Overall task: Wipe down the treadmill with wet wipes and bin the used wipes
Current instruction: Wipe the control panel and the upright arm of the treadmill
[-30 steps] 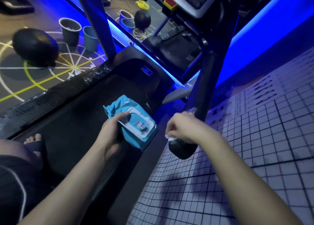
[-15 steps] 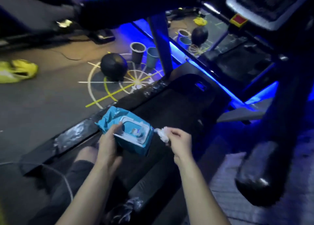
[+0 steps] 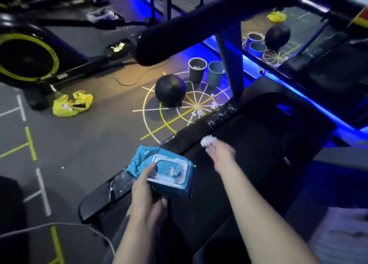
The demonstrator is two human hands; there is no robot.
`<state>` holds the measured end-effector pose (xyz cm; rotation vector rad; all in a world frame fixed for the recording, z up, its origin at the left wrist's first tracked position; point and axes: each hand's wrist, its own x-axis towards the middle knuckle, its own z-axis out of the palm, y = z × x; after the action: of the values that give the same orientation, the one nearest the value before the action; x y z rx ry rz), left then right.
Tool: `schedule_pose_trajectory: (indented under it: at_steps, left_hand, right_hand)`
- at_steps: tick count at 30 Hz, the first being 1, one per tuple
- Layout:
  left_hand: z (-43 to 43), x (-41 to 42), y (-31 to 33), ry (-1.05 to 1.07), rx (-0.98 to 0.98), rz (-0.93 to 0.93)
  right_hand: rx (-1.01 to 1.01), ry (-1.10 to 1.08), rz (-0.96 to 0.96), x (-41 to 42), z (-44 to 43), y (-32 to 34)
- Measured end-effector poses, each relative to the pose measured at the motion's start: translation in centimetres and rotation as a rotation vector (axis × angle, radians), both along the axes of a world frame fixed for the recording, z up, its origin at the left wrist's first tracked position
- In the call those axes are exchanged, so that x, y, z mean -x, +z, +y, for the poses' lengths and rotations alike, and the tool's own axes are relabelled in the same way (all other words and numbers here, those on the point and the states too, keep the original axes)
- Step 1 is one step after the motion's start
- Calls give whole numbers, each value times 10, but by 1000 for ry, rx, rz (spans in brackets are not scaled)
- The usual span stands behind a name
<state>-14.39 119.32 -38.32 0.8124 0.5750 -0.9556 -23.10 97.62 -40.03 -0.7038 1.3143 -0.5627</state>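
Observation:
My left hand grips a blue pack of wet wipes with a white lid, held over the treadmill's left side rail. My right hand is stretched forward over the black treadmill belt and pinches a crumpled white wipe at its fingertips. Two small bins stand on the floor beyond the rail: a dark grey bin with white wipes inside and a teal bin next to it. Several used wipes lie on the floor near the rail.
A black ball sits on the floor circle in front of the bins. The treadmill handlebar and upright post cross above. A yellow bag and an exercise bike stand at left. A mirror with a blue light strip runs along the right.
My view has swung left from the treadmill's right side to the floor and bins. My right hand with the wipe has moved forward and away from the pack.

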Motion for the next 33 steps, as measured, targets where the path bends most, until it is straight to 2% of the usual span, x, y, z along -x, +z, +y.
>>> schedule_pose_trajectory:
  at_steps: [2,3,5,7,13,16,18,20,24,28,33]
  left_hand:
    - [-11,-7,5,-32,9,-20]
    - [-18,-11,6,-39,24,-35]
    - [-27,-15,9,-37,24,-73]
    - [-32,-14,12,-83,23,-115]
    - [-24,10,16,-174,-33,-204]
    - [-13,33,27,-312,-39,-225]
    - [-6,49,36,-378,-21,-244]
    - [2,67,43,-394,14,-260]
    - [25,107,71,-438,53,-407]
    - [50,143,86,-492,24,-554]
    - [82,178,86,-530,-6,-614]
  right_hand:
    - [120,0,-118,-29,-36,41]
    - [194,37,-98,-37,-48,52]
    - [357,129,59,-39,-55,68]
    - [417,175,130,-25,-45,68]
    - [387,283,75,42,52,61]
    - [613,321,110,76,96,84]
    - [804,441,133,100,118,105]
    - [895,581,151,130,134,121]
    - [945,712,308,187,159,132]
    - [1057,739,543,223,192,134]
    - [1047,732,629,246,231,136]
